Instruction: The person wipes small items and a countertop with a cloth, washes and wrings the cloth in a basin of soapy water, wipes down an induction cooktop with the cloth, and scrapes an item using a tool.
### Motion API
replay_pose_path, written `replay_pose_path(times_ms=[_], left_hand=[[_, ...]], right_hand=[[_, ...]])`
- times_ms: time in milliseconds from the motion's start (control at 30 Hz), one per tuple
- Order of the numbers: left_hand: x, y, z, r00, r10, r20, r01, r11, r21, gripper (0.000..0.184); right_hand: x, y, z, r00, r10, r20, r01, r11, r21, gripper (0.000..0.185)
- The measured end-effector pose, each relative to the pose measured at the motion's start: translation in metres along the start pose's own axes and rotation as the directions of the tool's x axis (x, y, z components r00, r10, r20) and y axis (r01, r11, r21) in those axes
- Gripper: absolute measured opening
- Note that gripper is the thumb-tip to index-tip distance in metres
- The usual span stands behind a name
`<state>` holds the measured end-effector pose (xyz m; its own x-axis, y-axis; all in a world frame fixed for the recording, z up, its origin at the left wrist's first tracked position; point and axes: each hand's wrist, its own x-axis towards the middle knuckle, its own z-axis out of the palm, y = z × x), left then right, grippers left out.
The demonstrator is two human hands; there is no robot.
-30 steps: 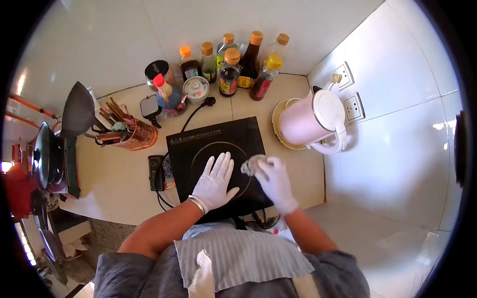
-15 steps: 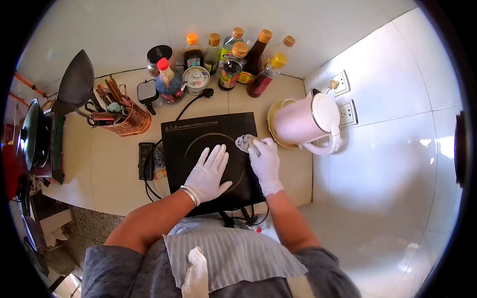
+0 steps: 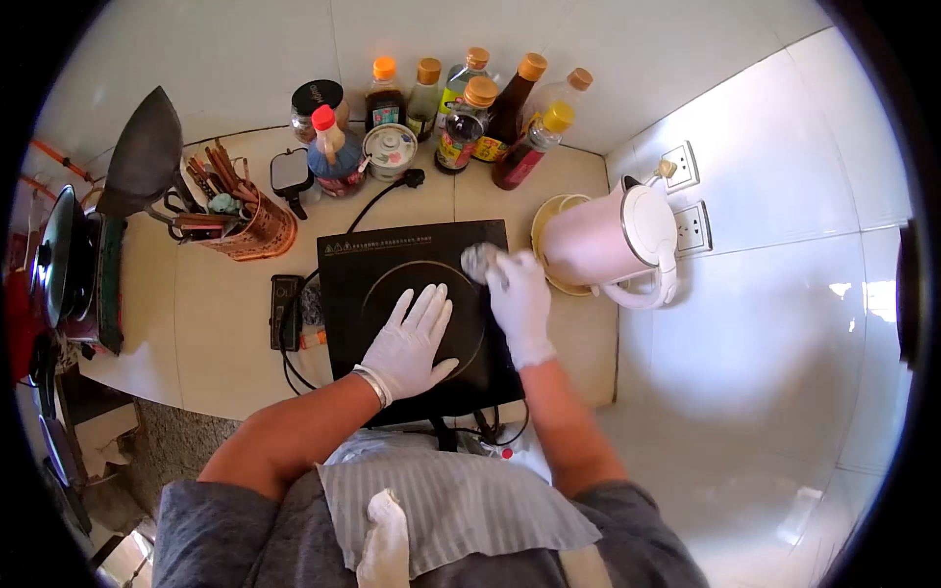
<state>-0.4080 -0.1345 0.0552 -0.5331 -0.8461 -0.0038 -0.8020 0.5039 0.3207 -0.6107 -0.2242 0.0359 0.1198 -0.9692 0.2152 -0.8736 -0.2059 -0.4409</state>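
A black induction cooktop [image 3: 342, 294] with a thin ring mark lies on the counter in front of me. My left hand [image 3: 410, 343], in a white glove, rests flat on its glass with the fingers stretched out. The gloved right hand [image 3: 520, 304] is closed around a crumpled grey rag [image 3: 475, 262], which is at the upper right part of the cooktop. Motion blurs the rag, so its exact make is hard to see.
A pink electric kettle [image 3: 598, 240] stands close on the right, below wall sockets [image 3: 693, 226]. Seasoning bottles [image 3: 456, 137] and a lidded pot [image 3: 389, 152] line the back. At left are a utensil holder [image 3: 265, 230], a wok spatula [image 3: 145, 157] and a power strip [image 3: 285, 314].
My right hand and the rag have shifted slightly up and left over the cooktop. The left hand stays flat in place. The view has tilted a little.
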Motion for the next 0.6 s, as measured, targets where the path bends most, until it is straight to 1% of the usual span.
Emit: replay_pose_path(times_ms=[67, 133, 167, 233, 267, 333, 400, 467, 533, 567, 600], left_hand=[[0.001, 0.001, -0.001, 1.0, -0.006, 0.009, 0.006, 1.0, 0.01, 0.082], [0.0, 0.002, 0.0, 1.0, -0.012, 0.019, 0.012, 1.0, 0.028, 0.082], [0.001, 0.002, 0.001, 1.0, -0.016, 0.016, 0.016, 0.999, 0.034, 0.082], [0.001, 0.003, 0.002, 1.0, -0.013, 0.009, 0.013, 0.999, 0.046, 0.083], [0.001, 0.004, 0.002, 1.0, 0.001, 0.013, -0.002, 0.999, 0.048, 0.083], [0.001, 0.005, 0.001, 1.0, -0.01, 0.02, 0.009, 0.998, 0.065, 0.083], [0.001, 0.006, 0.002, 1.0, -0.002, 0.014, 0.001, 0.997, 0.071, 0.083], [0.0, 0.006, 0.001, 1.0, -0.001, 0.013, 0.0, 0.997, 0.078, 0.083], [-0.001, 0.007, 0.002, 1.0, -0.001, 0.008, 0.0, 0.996, 0.086, 0.084], [-0.001, 0.008, 0.002, 1.0, 0.009, 0.017, -0.011, 0.996, 0.093, 0.084], [0.0, 0.009, 0.002, 1.0, -0.002, 0.01, 0.001, 0.998, 0.07, 0.083]], right_hand=[[0.049, 0.009, 0.029, 0.99, -0.006, -0.14, 0.006, 1.0, -0.001, 0.023], [0.069, -0.007, 0.026, 0.993, 0.049, -0.112, -0.053, 0.998, -0.032, 0.022], [0.066, -0.006, 0.028, 0.992, 0.049, -0.115, -0.053, 0.998, -0.028, 0.022], [0.054, 0.001, 0.026, 0.98, 0.019, -0.198, -0.015, 1.0, 0.022, 0.022], [0.038, 0.004, 0.021, 0.978, 0.031, -0.207, -0.027, 0.999, 0.02, 0.022], [-0.011, 0.007, 0.003, 0.992, -0.033, -0.119, 0.033, 0.999, -0.006, 0.021], [-0.07, 0.008, -0.025, 1.0, 0.007, 0.02, -0.008, 1.0, 0.026, 0.02], [-0.126, 0.015, -0.046, 0.997, -0.009, 0.082, 0.003, 0.997, 0.079, 0.019], [-0.156, 0.013, -0.074, 0.987, -0.039, 0.157, 0.023, 0.995, 0.101, 0.022], [-0.162, 0.015, -0.081, 0.988, -0.028, 0.151, 0.011, 0.994, 0.106, 0.022], [-0.169, 0.017, -0.087, 0.981, 0.06, 0.184, -0.093, 0.98, 0.176, 0.022]])
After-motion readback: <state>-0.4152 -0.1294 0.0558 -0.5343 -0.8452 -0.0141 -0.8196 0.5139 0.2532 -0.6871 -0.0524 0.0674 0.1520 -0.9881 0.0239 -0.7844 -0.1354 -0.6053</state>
